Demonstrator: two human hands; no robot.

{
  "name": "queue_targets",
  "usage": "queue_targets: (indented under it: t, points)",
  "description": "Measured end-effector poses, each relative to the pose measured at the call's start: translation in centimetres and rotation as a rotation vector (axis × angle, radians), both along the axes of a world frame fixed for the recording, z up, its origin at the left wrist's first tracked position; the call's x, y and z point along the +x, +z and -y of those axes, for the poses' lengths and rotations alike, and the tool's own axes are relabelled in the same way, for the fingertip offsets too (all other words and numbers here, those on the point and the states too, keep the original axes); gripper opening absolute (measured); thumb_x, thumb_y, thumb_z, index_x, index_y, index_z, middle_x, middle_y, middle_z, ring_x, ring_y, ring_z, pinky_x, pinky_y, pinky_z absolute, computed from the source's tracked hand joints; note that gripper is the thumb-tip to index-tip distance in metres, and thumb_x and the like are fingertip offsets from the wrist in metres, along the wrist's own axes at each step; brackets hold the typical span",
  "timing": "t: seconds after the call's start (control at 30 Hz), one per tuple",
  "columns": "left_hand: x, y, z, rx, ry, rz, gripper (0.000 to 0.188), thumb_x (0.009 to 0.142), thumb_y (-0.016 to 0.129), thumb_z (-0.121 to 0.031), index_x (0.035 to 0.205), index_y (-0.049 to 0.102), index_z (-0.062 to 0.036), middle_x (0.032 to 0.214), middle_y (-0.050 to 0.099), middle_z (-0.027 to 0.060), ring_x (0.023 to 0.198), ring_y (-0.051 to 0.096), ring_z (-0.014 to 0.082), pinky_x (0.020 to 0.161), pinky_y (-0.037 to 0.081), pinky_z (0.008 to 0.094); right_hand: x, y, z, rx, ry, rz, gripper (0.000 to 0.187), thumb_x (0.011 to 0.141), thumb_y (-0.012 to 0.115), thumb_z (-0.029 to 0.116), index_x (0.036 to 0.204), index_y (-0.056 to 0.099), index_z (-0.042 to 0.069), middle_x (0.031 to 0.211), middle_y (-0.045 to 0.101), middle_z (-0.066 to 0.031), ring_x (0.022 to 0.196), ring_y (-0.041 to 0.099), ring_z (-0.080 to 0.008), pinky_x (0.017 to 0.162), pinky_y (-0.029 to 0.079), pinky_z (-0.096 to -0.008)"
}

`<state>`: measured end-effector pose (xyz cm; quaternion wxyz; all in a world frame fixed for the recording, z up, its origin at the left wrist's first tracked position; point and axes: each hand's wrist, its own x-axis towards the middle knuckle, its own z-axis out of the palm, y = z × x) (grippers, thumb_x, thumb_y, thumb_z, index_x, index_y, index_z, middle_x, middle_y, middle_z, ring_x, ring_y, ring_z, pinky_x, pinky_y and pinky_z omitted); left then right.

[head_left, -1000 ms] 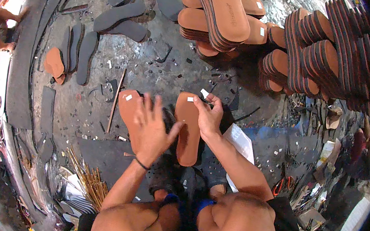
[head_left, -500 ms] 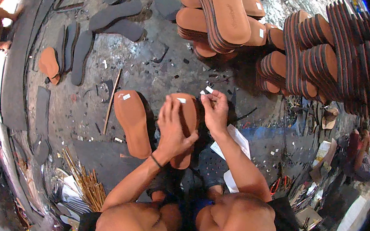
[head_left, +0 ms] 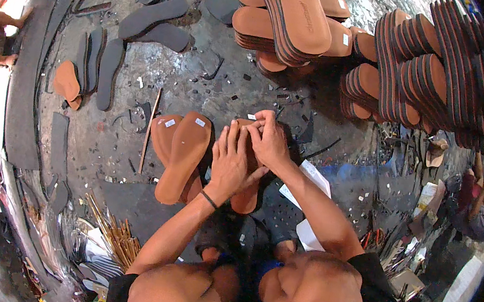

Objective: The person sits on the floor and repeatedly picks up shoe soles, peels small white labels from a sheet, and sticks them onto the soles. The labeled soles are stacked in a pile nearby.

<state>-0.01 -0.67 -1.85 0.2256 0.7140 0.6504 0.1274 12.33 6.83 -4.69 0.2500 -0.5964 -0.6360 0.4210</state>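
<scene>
Already white-labelled, 2 flat tan foot-shaped insoles (head_left: 188,149), overlapping at left; judged unfinished, 1 matching tan insole (head_left: 244,202) beneath the left hand (head_left: 230,165), fingers narrowly spread, and right hand (head_left: 271,147), fingertips bunched, their hold unclear.

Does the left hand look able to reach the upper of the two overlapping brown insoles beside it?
Probably yes: the upper insole lies just left of the left hand, nothing visible between, though that hand rests on another insole.
</scene>
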Motion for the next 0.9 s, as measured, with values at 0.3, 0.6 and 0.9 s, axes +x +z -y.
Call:
queue_targets:
  t: [0.3,0.6,0.9]
  points:
    - [-1.6,3.4,-0.3,0.059,0.212,0.116,0.106,0.060,0.079,-0.028,0.147,0.026,0.0025,0.152,0.022,0.0289,0.140,0.021,0.0477,0.115,0.019,0.0541,2.7,-1.0,0.0,-0.340,-0.261,-0.241,0.031,0.092,0.066,0.028,0.103,0.064,-0.001,0.084,0.066,-0.0071,0.076,0.060,-0.0151,0.072,0.050,-0.0315]
    - [-5.5,5.6,-1.5,-0.037,0.049,-0.153,0.097,0.070,0.078,-0.034,0.145,0.031,0.0042,0.153,0.023,0.0273,0.140,0.022,0.0475,0.113,0.022,0.0544,1.0,-1.3,1.0,-0.361,-0.216,-0.160,0.034,0.090,0.068,0.032,0.093,0.070,-0.001,0.070,0.058,0.0001,0.064,0.049,-0.0097,0.058,0.043,-0.0293]
    - [0.7,-1.9,0.1,-0.043,0.003,-0.057,0.110,0.065,0.078,-0.050,0.147,0.027,0.0027,0.152,0.025,0.0240,0.132,0.031,0.0447,0.109,0.030,0.0511,0.2,-1.6,0.8,-0.190,-0.260,-0.077,0.034,0.080,0.078,0.029,0.090,0.063,0.001,0.073,0.063,-0.0087,0.061,0.060,-0.0181,0.058,0.050,-0.0329]
